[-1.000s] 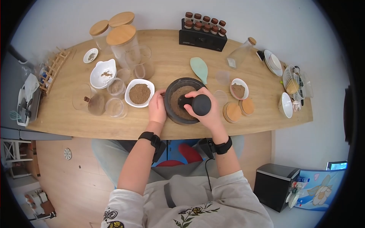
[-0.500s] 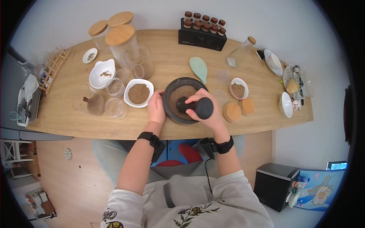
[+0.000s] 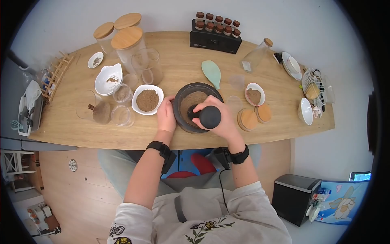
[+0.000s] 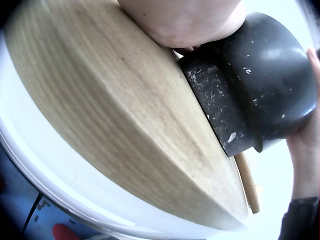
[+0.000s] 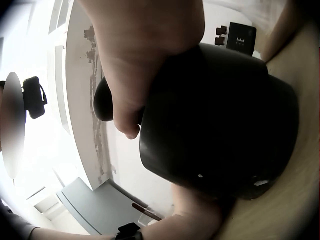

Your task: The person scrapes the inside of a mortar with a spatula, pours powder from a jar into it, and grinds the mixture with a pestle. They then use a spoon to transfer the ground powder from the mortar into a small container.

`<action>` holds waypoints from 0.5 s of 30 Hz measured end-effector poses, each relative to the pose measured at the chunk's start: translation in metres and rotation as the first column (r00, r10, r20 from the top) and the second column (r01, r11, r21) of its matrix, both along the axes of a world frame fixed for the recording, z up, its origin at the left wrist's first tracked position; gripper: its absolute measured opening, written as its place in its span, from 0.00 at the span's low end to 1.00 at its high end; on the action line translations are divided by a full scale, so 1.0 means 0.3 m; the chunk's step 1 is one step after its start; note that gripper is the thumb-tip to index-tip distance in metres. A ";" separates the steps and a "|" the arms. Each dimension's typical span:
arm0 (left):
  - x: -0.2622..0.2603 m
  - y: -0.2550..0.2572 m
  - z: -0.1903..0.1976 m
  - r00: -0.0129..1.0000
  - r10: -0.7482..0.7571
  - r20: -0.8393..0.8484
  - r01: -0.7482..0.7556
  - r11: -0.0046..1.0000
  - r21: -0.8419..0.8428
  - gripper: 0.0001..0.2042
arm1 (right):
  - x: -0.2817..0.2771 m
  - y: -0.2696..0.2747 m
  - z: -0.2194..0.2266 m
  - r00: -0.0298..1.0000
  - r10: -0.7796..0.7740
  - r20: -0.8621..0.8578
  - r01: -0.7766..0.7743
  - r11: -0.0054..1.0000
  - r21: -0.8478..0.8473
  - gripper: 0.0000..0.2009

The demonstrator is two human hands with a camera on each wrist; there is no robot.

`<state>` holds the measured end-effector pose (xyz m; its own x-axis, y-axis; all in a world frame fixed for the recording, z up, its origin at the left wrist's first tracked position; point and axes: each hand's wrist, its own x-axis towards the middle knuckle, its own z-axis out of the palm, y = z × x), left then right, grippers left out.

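Observation:
A dark stone mortar (image 3: 178,118) with brown ground powder inside stands near the table's front edge. The left hand (image 3: 165,118) holds its left wall, cupped against the outside; in the left wrist view most of its fingers are hidden. From the right, the right hand (image 3: 222,122) grips a black pestle (image 3: 210,117), its thick round end tipped up and its other end down in the powder. The right wrist view shows the right hand (image 5: 145,55) over the mortar (image 5: 220,125), whose wall hides the powder.
Left of the mortar are a white bowl of brown powder (image 3: 136,109), glass jars and a scalloped bowl (image 3: 100,86). Behind lies a green spatula (image 3: 211,73), beyond it a black spice rack (image 3: 215,42). To the right are a small bowl (image 3: 263,97) and wooden-lidded jars (image 3: 247,119).
The pestle's upper end has shifted slightly right, then back left and a little towards the person, with the right hand moving along. The left hand has stayed against the mortar.

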<state>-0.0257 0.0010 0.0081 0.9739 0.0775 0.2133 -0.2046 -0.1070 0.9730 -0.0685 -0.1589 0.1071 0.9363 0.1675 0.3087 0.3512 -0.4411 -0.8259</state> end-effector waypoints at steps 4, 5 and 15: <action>-0.003 -0.001 0.003 1.000 0.000 0.004 0.000 1.000 -0.002 0.14 | 0.010 -0.005 -0.034 0.992 -0.102 0.076 0.092 0.988 0.125 0.12; -0.003 0.000 0.003 1.000 0.006 0.003 -0.006 1.000 0.000 0.15 | 0.011 -0.007 -0.034 0.995 -0.072 0.075 0.064 0.991 0.114 0.12; -0.002 0.002 0.002 1.000 -0.013 -0.013 0.013 1.000 -0.013 0.15 | 0.003 0.011 -0.040 0.986 -0.161 0.050 0.152 0.977 0.151 0.10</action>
<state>-0.0262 0.0015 0.0087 0.9775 0.0674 0.2001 -0.1936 -0.0914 0.9768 -0.0677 -0.1557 0.0952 0.9256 -0.0305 0.3772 0.3399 -0.3710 -0.8642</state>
